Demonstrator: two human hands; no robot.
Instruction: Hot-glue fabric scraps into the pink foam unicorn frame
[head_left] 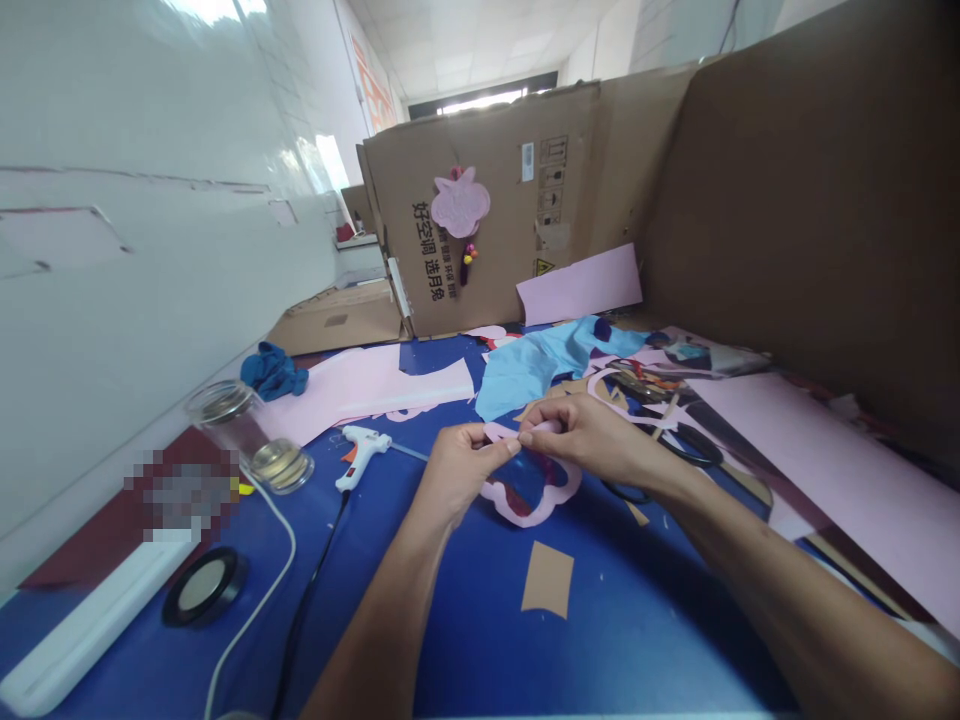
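A pink cut-out frame (529, 517) with a scalloped outline and an open middle is held just over the blue table. My left hand (466, 465) pinches its top left edge between thumb and fingers. On the top right edge, my right hand (574, 435) pinches it too, and the two thumbs nearly meet. Red and blue show through the opening; whether a clear film spans it I cannot tell. Below the frame lies a small tan cardboard piece (548, 580). To the left rests a white glue gun (364, 458) with an orange trigger.
A glass jar (225, 412), a roll of black tape (202, 588) and a long white bar (101, 625) lie left. Blue cloth (529, 365), pink sheets (840, 450) and scraps spread behind and right. Cardboard walls (495, 260) stand behind, one bearing a pink flower-shaped piece (460, 205).
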